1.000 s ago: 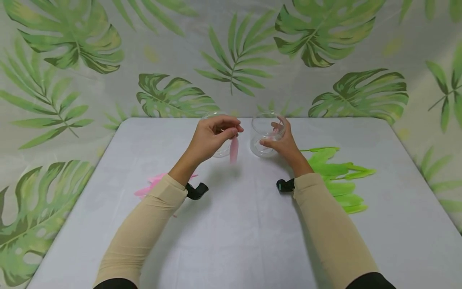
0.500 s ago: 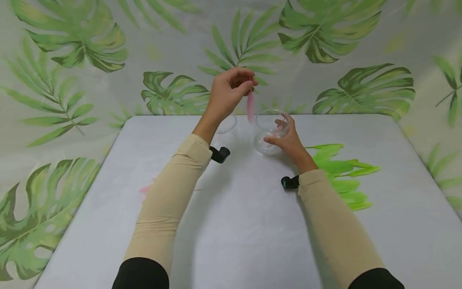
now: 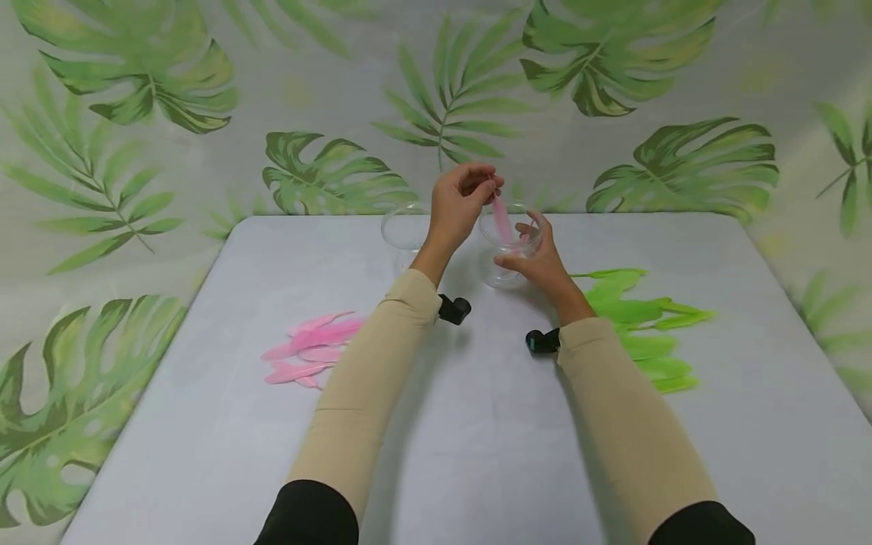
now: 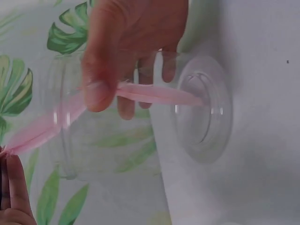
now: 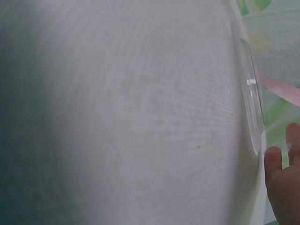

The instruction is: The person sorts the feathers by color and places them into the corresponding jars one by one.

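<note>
My left hand (image 3: 459, 206) pinches a pink feather (image 3: 502, 219) by its upper end, and the feather hangs down through the mouth of a clear jar (image 3: 487, 253). My right hand (image 3: 543, 261) grips that jar from its right side, thumb in front. In the left wrist view, a second pink feather (image 4: 161, 95) lies inside the jar, partly behind the right thumb. The held feather (image 4: 35, 133) crosses the rim there, its quill end between the left fingertips. The jar stands upright on the white table.
Another clear jar (image 3: 400, 231) stands to the left, partly behind the left hand. Several pink feathers (image 3: 313, 348) lie on the left of the white table (image 3: 477, 454), near the left sleeve. Bright green feathers (image 3: 636, 310) are spread beside the right forearm. A leaf-print cloth (image 3: 327, 98) hangs behind.
My left hand has moved right, rising and then lowering, bringing the pink feather from in front of the left jar into the right jar's mouth. My right hand keeps holding the jar.
</note>
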`<state>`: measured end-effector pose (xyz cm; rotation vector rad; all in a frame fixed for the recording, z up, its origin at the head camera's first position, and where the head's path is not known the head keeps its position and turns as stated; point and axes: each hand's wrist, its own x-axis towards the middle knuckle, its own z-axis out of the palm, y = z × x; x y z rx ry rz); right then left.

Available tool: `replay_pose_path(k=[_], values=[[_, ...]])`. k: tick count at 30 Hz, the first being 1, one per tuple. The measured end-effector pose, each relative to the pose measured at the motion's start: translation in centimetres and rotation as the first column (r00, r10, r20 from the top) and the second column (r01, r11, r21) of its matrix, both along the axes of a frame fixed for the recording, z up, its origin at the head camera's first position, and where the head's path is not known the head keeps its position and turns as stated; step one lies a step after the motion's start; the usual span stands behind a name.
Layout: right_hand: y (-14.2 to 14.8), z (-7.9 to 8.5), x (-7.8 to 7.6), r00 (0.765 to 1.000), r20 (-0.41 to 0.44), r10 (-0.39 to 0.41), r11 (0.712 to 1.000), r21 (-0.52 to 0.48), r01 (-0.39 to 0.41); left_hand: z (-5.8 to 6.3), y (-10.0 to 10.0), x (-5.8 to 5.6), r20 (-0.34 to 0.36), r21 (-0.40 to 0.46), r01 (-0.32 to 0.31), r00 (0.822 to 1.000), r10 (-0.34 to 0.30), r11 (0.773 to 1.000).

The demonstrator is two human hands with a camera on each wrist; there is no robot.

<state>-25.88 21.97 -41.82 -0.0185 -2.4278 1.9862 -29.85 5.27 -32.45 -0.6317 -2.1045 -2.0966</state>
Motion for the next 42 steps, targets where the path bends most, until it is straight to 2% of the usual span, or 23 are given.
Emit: replay_pose_path(k=[5, 7, 17, 26, 32, 38, 42], values=[[-1.2, 2.2, 1.1, 1.000, -0.003, 0.027, 0.999, -0.032, -0.027, -1.0, -0.4, 0.0, 0.031, -0.016, 0.026, 0.999, -0.026, 1.000], [-1.3, 2.5, 1.4, 0.999, -0.001, 0.033, 0.999, -0.044, -0.033, -1.2, -0.4, 0.1, 0.038, -0.020, 0.030, 0.999, -0.029, 0.999], [-1.1, 2.3, 1.4, 1.000, 0.010, 0.029, 0.998, -0.061, -0.029, -2.2, -0.3, 0.4, 0.049, -0.040, 0.060, 0.997, -0.058, 0.997], [-0.9, 2.1, 1.5, 1.000, 0.006, 0.027, 0.998, -0.048, -0.027, -2.8, -0.4, 0.5, 0.054, -0.021, 0.102, 0.993, -0.101, 0.995], [-0.9, 2.0, 1.7, 0.999, 0.001, 0.037, 0.998, -0.050, -0.037, -2.9, -0.5, 0.7, 0.057, -0.033, 0.100, 0.994, -0.098, 0.994], [-0.6, 1.9, 1.6, 1.000, -0.001, 0.029, 0.999, -0.044, -0.029, -2.7, -0.3, 0.6, 0.021, -0.094, 0.093, 0.996, -0.092, 0.991], [-0.2, 1.0, 0.9, 1.000, -0.011, 0.026, 0.998, -0.056, -0.027, -2.5, -0.3, 0.6, -0.013, -0.160, 0.069, 0.997, -0.072, 0.985]])
